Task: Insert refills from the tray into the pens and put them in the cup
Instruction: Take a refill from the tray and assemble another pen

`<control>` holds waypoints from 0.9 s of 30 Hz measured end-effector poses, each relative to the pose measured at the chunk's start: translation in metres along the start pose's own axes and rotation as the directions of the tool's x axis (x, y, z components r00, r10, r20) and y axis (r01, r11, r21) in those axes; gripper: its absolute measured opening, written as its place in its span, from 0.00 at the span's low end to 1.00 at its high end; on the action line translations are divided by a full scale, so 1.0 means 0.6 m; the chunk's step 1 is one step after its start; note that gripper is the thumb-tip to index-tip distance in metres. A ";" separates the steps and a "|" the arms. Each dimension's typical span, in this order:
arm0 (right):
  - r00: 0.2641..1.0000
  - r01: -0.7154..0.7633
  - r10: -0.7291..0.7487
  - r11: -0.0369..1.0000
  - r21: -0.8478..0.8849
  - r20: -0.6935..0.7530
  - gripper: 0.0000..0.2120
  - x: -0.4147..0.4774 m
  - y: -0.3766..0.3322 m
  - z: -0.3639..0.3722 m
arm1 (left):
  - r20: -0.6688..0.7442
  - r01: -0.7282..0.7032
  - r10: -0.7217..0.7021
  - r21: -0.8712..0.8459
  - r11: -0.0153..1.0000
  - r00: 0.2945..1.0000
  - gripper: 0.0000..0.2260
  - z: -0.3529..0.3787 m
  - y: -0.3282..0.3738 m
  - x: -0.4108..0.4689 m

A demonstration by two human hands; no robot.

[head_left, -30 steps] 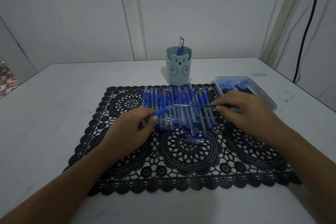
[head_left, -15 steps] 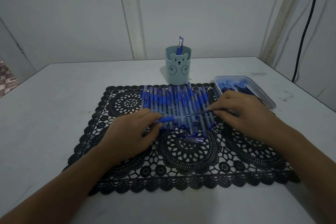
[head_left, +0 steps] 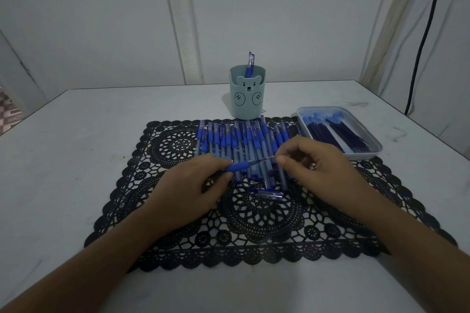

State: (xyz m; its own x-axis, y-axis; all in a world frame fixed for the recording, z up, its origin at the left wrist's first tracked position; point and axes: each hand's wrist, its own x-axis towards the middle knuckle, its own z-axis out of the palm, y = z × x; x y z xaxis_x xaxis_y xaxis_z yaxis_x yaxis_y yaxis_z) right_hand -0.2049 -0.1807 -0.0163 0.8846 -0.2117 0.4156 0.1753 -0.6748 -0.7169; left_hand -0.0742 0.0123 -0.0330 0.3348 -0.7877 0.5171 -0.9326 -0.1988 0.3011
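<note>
I'm looking down on the white table (head_left: 76,160), with a black lace mat (head_left: 254,236) spread across the middle of it. Both forearms come in from the bottom edge and meet over the mat's far half.

The left hand (head_left: 188,190) is over the mat's centre-left, fingers curled in and thumb pressed on the blue grip of a pen (head_left: 237,166), which it holds nearly level, pointing across towards the other hand. The right hand (head_left: 320,170) is opposite and close by. Its thumb and forefinger are drawn together in a pinch on the end of a thin refill (head_left: 264,159), and the other fingers are loosely bent behind. That refill runs from the pinch into the open back of the pen. How deep it sits I can't tell from here.

Under and beyond the hands a row of pens (head_left: 239,145) lies side by side on the mat, blue grips lined up, reaching almost to the mat's far edge. Right of the row, partly on the mat's corner, is the clear tray (head_left: 376,145) with dark refills (head_left: 335,132) lying in it. Just behind the row stands the pale green bear cup (head_left: 245,99), upright, with one finished pen (head_left: 250,63) poking out of the top. Smallest of all, a loose pen cap (head_left: 269,195) lies on the mat between the hands, just in front of the row.
</note>
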 end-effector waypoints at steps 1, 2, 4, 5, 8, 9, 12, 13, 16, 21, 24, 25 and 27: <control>1.000 0.013 -0.013 1.000 -0.010 0.007 0.04 0.000 -0.001 0.004 | 0.002 -0.007 0.007 0.004 1.000 1.000 0.14 0.001 0.002 0.000; 1.000 0.028 -0.028 0.999 -0.018 0.011 0.03 0.000 -0.002 0.008 | 0.008 -0.014 0.014 0.006 1.000 1.000 0.14 0.001 0.003 0.000; 0.999 0.050 -0.049 0.998 -0.030 0.009 0.03 -0.001 -0.005 0.014 | 0.016 -0.020 0.019 0.001 1.000 1.000 0.13 0.001 0.006 0.000; 0.999 0.054 -0.053 0.998 -0.035 0.006 0.03 -0.001 -0.005 0.015 | 0.016 -0.019 0.019 -0.004 1.000 1.000 0.13 0.001 0.006 0.000; 1.000 0.009 -0.008 1.000 -0.024 0.020 0.05 0.002 -0.003 0.010 | 0.010 0.000 0.000 -0.006 1.000 1.000 0.14 -0.001 0.003 0.000; 0.999 -0.020 0.021 0.999 -0.042 0.034 0.05 0.004 0.000 0.008 | 0.007 0.012 -0.012 -0.005 1.000 1.000 0.15 -0.001 0.000 0.001; 0.996 0.030 -0.004 0.960 -0.279 0.090 0.07 0.008 0.014 0.010 | -0.007 0.052 -0.052 -0.010 0.999 0.999 0.16 0.000 -0.009 0.002; 0.991 0.076 -0.029 0.929 -0.361 0.133 0.07 0.010 0.017 0.015 | -0.011 0.064 -0.064 -0.012 0.998 0.998 0.16 0.000 -0.012 0.003; 0.966 0.212 -0.104 0.842 -0.495 0.236 0.07 0.015 0.021 0.031 | -0.029 0.085 -0.085 -0.019 0.996 0.996 0.17 0.001 -0.018 0.004; 0.957 0.244 -0.103 0.792 -0.559 0.273 0.13 0.030 -0.001 0.040 | -0.026 0.083 -0.083 0.002 0.997 0.996 0.18 0.002 -0.020 0.003; 0.949 0.261 -0.097 0.773 -0.578 0.300 0.10 0.030 -0.006 0.044 | -0.022 0.082 -0.081 0.011 0.997 0.996 0.18 0.003 -0.021 0.002; 0.946 0.265 -0.090 0.767 -0.584 0.311 0.10 0.031 -0.007 0.045 | -0.021 0.082 -0.082 0.012 0.997 0.996 0.18 0.003 -0.021 0.002; 0.940 0.269 -0.070 0.758 -0.594 0.335 0.11 0.032 -0.011 0.043 | -0.014 0.086 -0.086 0.010 0.996 0.996 0.18 0.003 -0.021 0.002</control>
State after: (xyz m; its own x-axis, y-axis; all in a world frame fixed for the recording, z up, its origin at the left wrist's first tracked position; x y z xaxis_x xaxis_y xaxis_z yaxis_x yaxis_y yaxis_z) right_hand -0.1776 -0.1621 -0.0183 0.9636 0.0855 0.2532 0.1138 -0.9885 -0.0994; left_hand -0.0620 0.0129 -0.0375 0.4153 -0.7597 0.5004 -0.9018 -0.2717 0.3360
